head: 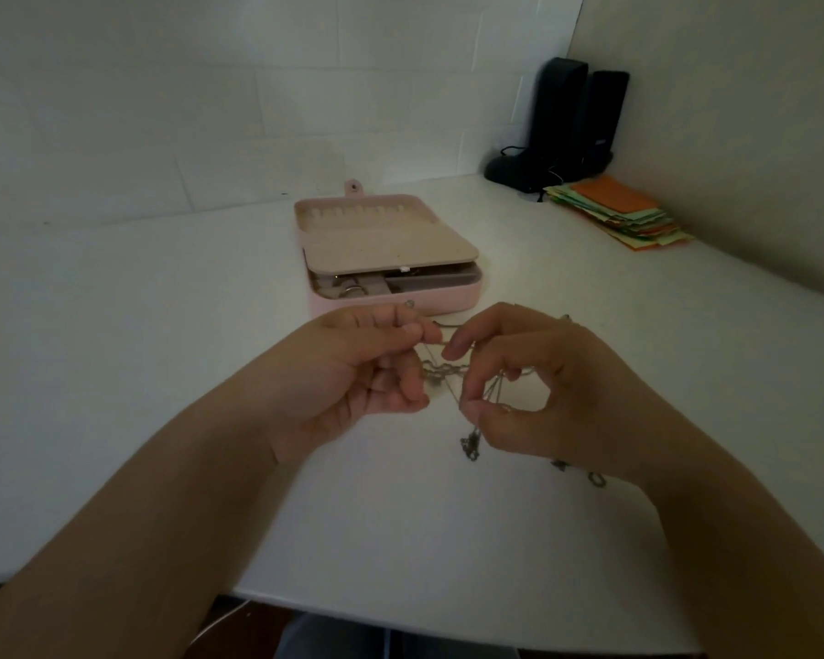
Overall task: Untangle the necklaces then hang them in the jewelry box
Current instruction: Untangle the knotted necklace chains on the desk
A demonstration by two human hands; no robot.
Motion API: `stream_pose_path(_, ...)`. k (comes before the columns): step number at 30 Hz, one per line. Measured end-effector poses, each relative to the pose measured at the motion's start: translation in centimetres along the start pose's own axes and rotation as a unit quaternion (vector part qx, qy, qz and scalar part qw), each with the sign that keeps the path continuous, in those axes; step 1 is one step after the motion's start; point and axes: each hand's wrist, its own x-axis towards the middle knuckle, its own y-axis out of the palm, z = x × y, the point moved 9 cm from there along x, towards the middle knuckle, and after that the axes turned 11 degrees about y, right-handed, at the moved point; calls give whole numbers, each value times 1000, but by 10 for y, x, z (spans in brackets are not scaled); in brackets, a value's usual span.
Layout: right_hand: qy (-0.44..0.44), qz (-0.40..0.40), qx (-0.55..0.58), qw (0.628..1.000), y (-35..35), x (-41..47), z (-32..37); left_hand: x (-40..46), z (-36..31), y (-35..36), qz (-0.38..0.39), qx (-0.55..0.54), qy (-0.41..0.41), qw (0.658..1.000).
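At frame centre, the left hand [377, 368] and right hand [519, 378] each pinched strands of the tangled necklaces [448, 373] above the tabletop [163, 349]; pulling apart could tighten the knot.

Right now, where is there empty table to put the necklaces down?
The widest bare table lies left of the pink jewelry box and left hand. More lies right of the right hand, before the paper stack. Between box and hands is crowded with chains.

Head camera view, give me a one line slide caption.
Both hands, left hand and right hand, pinch tangled necklaces before the open pink jewelry box.
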Motion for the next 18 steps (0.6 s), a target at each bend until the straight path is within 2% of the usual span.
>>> stream_pose_path(6, -12, -41, 11, 999, -12, -1, 5, 3, -1, -3, -4, -11, 15, 1000)
stream_pose_path(12, -5, -63, 41, 997, -18, 0, 4, 5, 0, 1, 28, -59, 17, 998)
stream_pose_path(18, 61, -71, 67, 993, -15, 2, -12, 0, 5, 9, 57, -72, -17, 996)
